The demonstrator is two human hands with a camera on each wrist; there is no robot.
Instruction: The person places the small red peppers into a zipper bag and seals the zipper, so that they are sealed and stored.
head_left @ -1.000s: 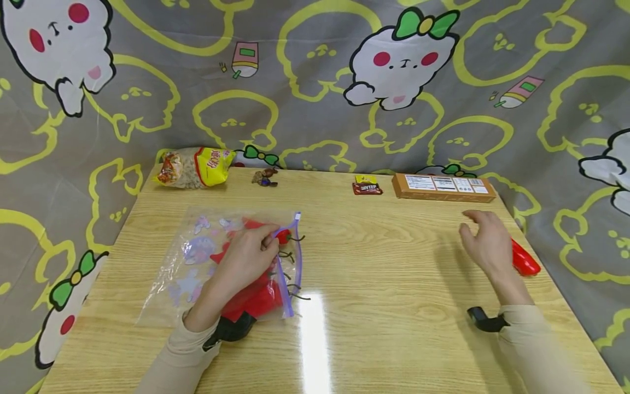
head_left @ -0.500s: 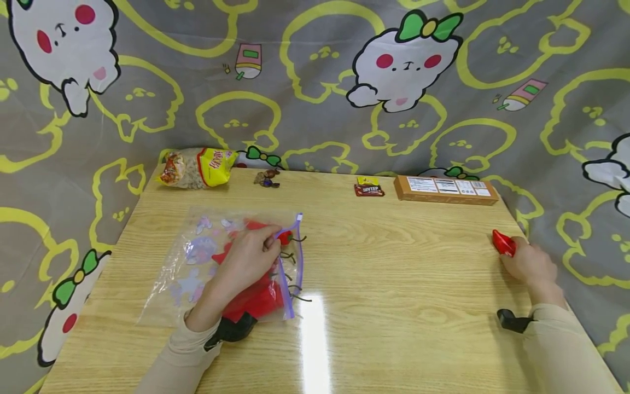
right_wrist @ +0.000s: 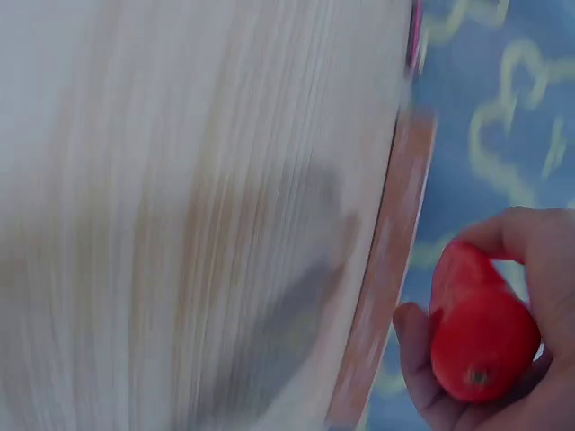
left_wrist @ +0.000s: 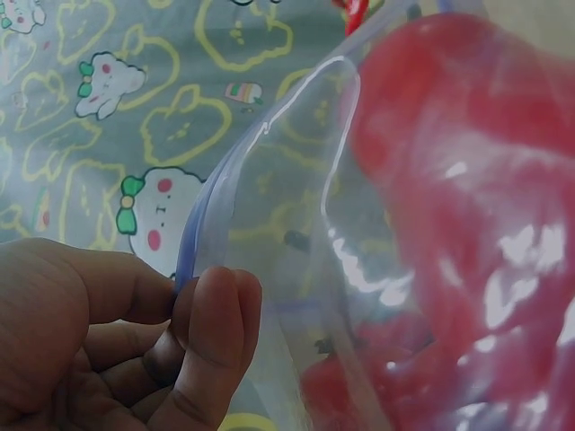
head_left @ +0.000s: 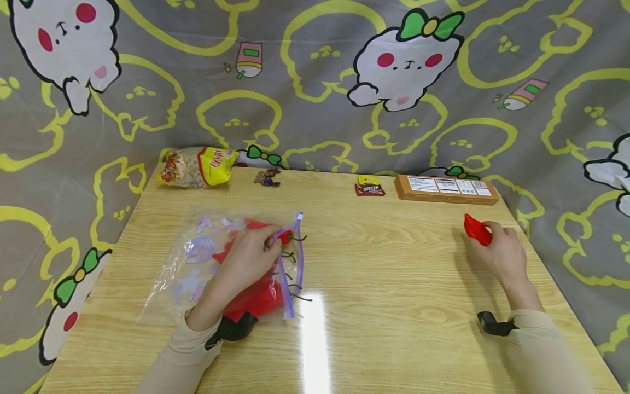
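A clear zip bag (head_left: 164, 276) with a purple closure lies on the left of the table, several red peppers (head_left: 256, 298) inside. Thin stems stick out toward its mouth on the right. My left hand (head_left: 246, 256) pinches the bag's rim between thumb and fingers; the left wrist view shows the mouth (left_wrist: 346, 171) gaping beside the hand. On the right, my right hand (head_left: 504, 254) grips another red pepper (head_left: 476, 230) above the table. In the right wrist view that pepper (right_wrist: 485, 346) has its rounded end toward the camera, fingers wrapped round its sides.
Along the back edge of the wooden table (head_left: 374, 306) stand a yellow-and-clear food packet (head_left: 194, 167), small dark wrapped pieces (head_left: 268, 178), yellow and dark red wrapped sweets (head_left: 369, 189) and a long orange-brown box (head_left: 445, 190). A patterned grey cloth (head_left: 315, 131) hangs behind.
My right hand reached to the table's right edge, took hold of the red pepper lying there and has brought it leftward. The left hand keeps its place on the bag.
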